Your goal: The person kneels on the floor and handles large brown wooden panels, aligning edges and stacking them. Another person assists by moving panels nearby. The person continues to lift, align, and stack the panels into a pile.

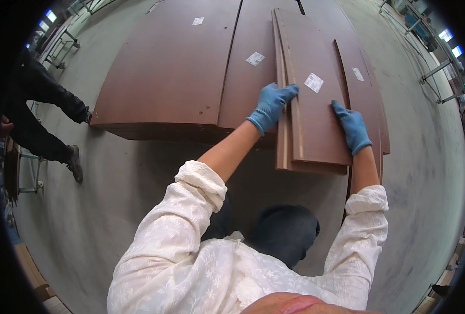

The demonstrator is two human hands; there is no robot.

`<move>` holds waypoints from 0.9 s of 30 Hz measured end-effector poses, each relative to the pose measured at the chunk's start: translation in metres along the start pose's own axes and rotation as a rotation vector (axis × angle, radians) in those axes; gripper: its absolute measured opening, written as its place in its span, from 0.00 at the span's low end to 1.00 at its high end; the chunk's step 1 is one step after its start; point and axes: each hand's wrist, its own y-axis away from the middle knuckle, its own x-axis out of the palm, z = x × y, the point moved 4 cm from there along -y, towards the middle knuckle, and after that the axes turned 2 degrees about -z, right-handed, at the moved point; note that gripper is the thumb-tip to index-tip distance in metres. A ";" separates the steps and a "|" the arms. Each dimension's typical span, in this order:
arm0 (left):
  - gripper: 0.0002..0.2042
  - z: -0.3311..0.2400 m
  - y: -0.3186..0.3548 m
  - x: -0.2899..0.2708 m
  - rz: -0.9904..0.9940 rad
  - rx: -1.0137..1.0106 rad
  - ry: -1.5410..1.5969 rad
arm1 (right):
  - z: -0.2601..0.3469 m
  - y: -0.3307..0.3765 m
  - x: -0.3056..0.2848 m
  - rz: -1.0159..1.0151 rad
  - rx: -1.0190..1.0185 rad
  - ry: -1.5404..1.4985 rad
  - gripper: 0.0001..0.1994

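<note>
Centre-right of frame: narrow reddish-brown panels, stacked, their long sides running up the picture. Top narrow panel [316,125] carries a white label [313,82] and lies slightly askew over the lower narrow panel [283,149], whose paler edge shows along the left.

Left hand [272,107], blue-gloved, closed on the left edge of the top narrow panel, fingertips over its upper face. Right hand [353,127], same glove, against the right edge, thumb side on the face; how far its other fingers curl below cannot be told.

The narrow panels overlie larger stacks. Upper left to centre: broad stack [162,73], thick front side in shadow, small dark spots near the front corners, white label near its top. Beside it, across a dark seam, middle stack [245,94], also labelled. Right of the hands, right-hand stack [367,99], another label on it.

Far left: second person [41,97], dark clothing, one hand near the broad stack's front left corner, dark shoe [75,165] on the grey floor [426,141].

Wheeled metal frames at upper left and upper right. Lower left rim: tan, carton-like shape [29,266]; whether it is a box, and anything inside, cannot be told.
</note>
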 end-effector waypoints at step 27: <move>0.28 -0.092 0.049 -0.059 -0.095 0.459 -0.476 | 0.018 -0.051 0.109 0.003 0.005 0.182 0.35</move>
